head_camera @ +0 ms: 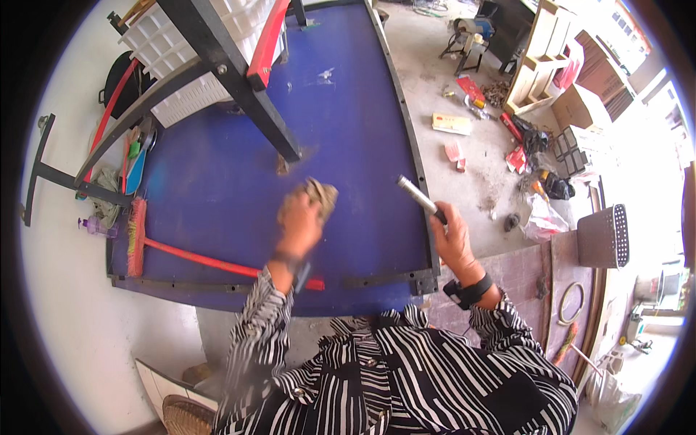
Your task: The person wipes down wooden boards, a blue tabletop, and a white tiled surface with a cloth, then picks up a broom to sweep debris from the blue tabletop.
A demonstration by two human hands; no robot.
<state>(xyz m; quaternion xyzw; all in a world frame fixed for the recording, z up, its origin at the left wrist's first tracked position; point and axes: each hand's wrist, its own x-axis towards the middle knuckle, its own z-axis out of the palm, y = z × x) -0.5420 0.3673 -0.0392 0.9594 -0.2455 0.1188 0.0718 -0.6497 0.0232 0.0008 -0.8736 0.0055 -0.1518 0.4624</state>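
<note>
My left hand (pixel 300 223) is closed around a crumpled brown cloth (pixel 322 197), which is low over or against a blue board (pixel 359 141); contact cannot be told. The hand is slightly blurred. In my right hand (pixel 454 239), near the board's right edge, is a silver cylindrical tool (pixel 417 194), probably a marker, with dark ends. Its far end points up and left over the board, and its near end is between my fingers. A red-handled broom (pixel 212 262) lies across the board's near left part, its bristle head (pixel 137 237) at the left.
A black metal post (pixel 234 76) and a red bar (pixel 266 49) rise over the board. White plastic crates (pixel 168 43) stand behind them. A black rim (pixel 399 92) edges the board. Cartons (pixel 582 106), litter and a perforated bin (pixel 601 236) are to the right.
</note>
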